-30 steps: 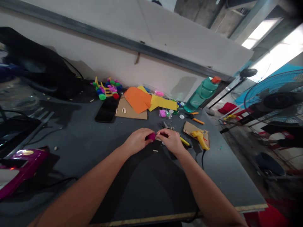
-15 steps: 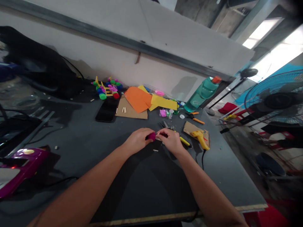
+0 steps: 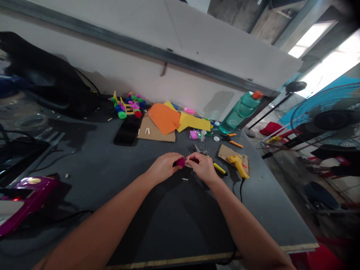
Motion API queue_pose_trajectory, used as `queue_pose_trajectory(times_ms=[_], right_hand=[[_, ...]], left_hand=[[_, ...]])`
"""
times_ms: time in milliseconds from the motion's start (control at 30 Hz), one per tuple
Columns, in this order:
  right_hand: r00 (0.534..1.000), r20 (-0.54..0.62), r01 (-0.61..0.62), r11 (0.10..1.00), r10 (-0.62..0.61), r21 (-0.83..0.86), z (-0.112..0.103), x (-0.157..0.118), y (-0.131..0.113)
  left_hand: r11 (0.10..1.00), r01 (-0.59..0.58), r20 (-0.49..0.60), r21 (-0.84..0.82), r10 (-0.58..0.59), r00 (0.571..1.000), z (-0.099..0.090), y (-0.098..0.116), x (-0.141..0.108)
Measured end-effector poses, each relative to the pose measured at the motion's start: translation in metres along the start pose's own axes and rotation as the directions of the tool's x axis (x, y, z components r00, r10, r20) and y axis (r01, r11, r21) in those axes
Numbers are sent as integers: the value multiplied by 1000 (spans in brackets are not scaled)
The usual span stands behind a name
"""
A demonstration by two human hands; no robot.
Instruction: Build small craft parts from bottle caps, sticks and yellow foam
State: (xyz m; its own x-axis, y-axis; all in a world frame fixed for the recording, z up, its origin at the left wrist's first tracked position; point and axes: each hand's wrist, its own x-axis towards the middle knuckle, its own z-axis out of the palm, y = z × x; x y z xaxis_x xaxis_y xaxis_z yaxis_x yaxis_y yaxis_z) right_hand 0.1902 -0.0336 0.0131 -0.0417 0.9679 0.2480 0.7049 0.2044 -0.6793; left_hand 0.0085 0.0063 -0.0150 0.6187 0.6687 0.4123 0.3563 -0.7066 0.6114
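Near the middle of the dark table, my left hand [image 3: 164, 167] is closed around a small magenta piece [image 3: 180, 162], its thumb and fingers covering much of it. Close against it on the right, my right hand [image 3: 201, 167] pinches a small pale stick [image 3: 187, 159], which touches or nearly touches the magenta piece; I cannot tell which. A short pale stick [image 3: 185, 179] lies on the table just below the hands. Beside my right hand are a yellow-handled tool [image 3: 220, 168] and an open pair of scissor-like blades [image 3: 195, 148], partly hidden.
A yellow glue gun [image 3: 239, 165] rests on cardboard at right, near orange-handled pliers [image 3: 234, 143] and a teal bottle [image 3: 239, 112]. Behind the hands lie a phone [image 3: 128, 131], orange paper [image 3: 164, 119], yellow paper [image 3: 195, 122] and colourful clay-like models [image 3: 126, 107]. A purple device [image 3: 28, 197] stands left.
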Motion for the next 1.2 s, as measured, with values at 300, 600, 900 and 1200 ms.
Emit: queue_pose_trajectory(times_ms=[300, 600, 900, 1200], right_hand=[[1000, -6, 1, 1000, -1, -5, 1, 0, 1], [1000, -1, 1, 1000, -1, 6, 2, 0, 2], [1000, 6, -9, 1000, 9, 18, 2, 0, 1], [1000, 7, 9, 1000, -10, 14, 2, 1, 0]], left_hand=[[1000, 5, -4, -9, -5, 1000, 0, 0, 0], [1000, 7, -3, -3, -7, 1000, 0, 0, 0], [1000, 9, 1, 0, -9, 1000, 0, 0, 0], [1000, 7, -3, 9, -7, 1000, 1, -1, 0]])
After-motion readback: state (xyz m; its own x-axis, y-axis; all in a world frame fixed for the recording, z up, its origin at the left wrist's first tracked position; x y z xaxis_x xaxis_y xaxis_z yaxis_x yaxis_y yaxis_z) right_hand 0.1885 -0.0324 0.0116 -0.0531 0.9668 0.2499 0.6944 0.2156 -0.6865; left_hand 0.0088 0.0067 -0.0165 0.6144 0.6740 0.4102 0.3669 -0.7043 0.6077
